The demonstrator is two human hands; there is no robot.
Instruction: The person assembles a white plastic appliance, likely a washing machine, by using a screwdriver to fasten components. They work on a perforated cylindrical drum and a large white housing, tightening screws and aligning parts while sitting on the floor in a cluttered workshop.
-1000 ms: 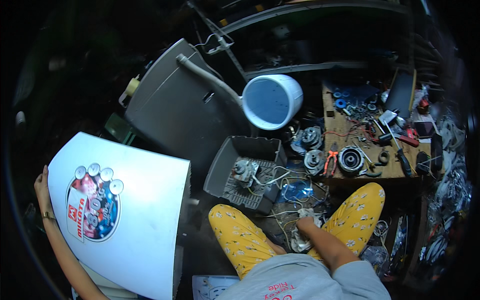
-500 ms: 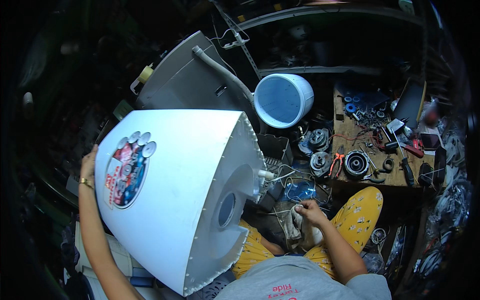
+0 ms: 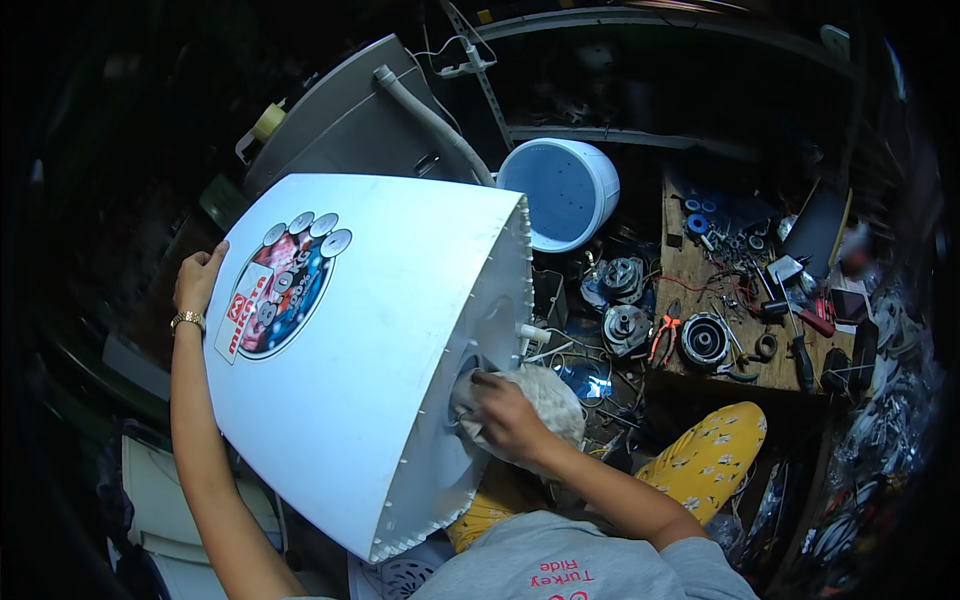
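A large white washing machine casing [image 3: 370,300] lies tilted on its side in front of me, with a round picture sticker on its upper face. Its open underside, edged with small teeth, faces right. My left hand [image 3: 198,282] grips the far left edge, the fingertips partly hidden behind it. In my right hand [image 3: 508,415] is a pale, dirty cloth [image 3: 548,402], bunched under the fingers and pressed at the round opening in the underside. Part of the cloth hangs loose to the right of the knuckles.
Behind the casing lean a grey panel with a hose [image 3: 430,120] and a white perforated spin basket [image 3: 570,195]. On the right, a wooden board [image 3: 685,270] carries pliers [image 3: 664,330], screwdrivers and loose hardware. Motor parts [image 3: 626,325] lie beside it. Plastic bags [image 3: 885,450] crowd the far right.
My right hand has brought the cloth from above my lap leftward to the casing's underside. The casing has tipped slightly, turning its stickered face more toward me; my left hand stays on its edge.
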